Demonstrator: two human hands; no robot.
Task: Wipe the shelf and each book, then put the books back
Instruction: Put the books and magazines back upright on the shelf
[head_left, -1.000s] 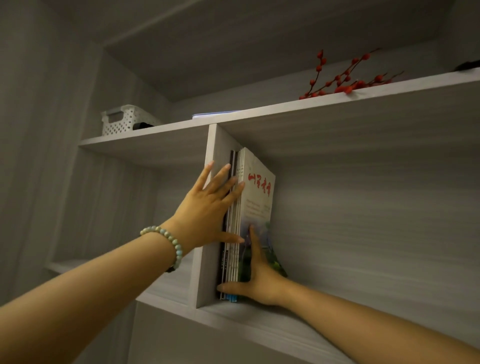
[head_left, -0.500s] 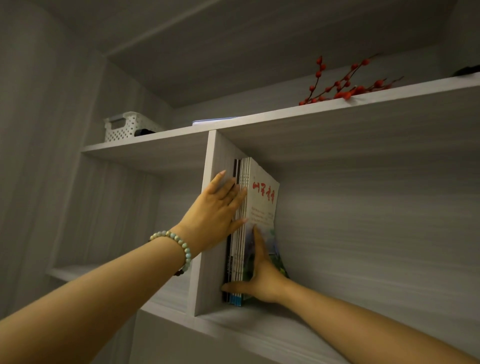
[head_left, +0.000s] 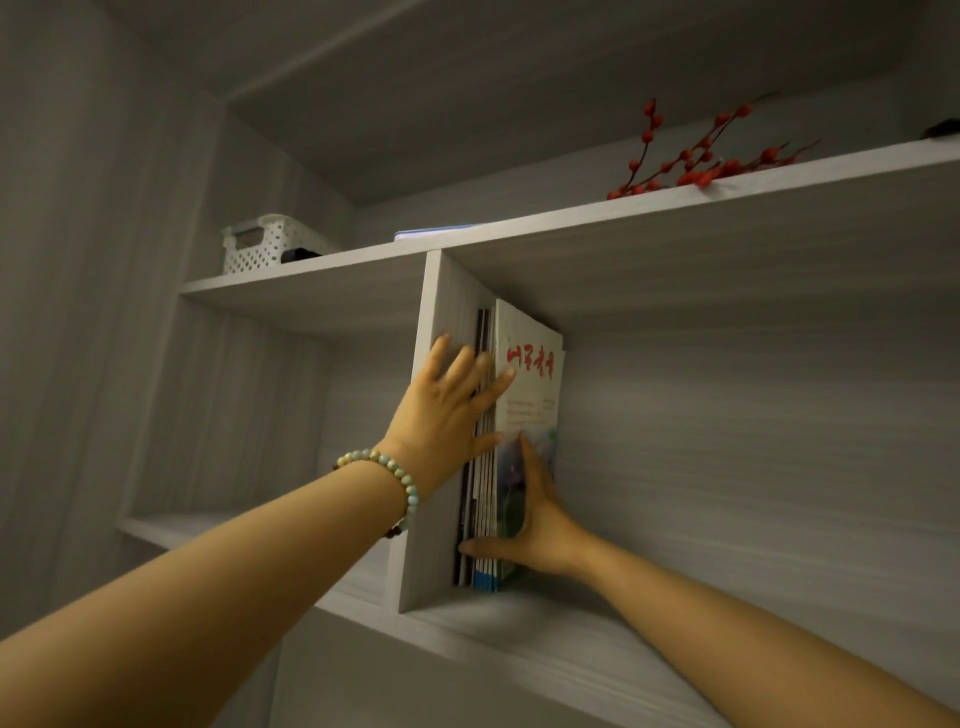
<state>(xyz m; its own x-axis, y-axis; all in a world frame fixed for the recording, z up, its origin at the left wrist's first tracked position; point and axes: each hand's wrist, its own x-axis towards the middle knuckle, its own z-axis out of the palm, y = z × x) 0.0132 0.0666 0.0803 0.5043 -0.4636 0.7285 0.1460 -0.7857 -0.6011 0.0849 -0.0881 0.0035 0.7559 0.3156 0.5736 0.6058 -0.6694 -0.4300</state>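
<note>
Several thin books (head_left: 527, 395) stand upright on the grey shelf (head_left: 561, 639), packed against the vertical divider (head_left: 441, 322). The outermost cover is white with red lettering. My left hand (head_left: 447, 415), a bead bracelet on its wrist, lies flat with straight fingers against the front edges of the books and the divider's edge. Low on the stack, my right hand (head_left: 537, 525) presses its palm and straight fingers on the outer cover, with the thumb across the spines near the bottom.
The shelf above carries a white perforated basket (head_left: 270, 244) at the left, a flat blue-edged item (head_left: 436, 232) in the middle and a red berry branch (head_left: 696, 156) at the right. Right of the books the shelf compartment runs on to the right. A second compartment lies left of the divider.
The view has shifted a little, so the shelf sits lower in frame. Both hands stay pressed on the books; the left hand's fingers have slid slightly toward the divider.
</note>
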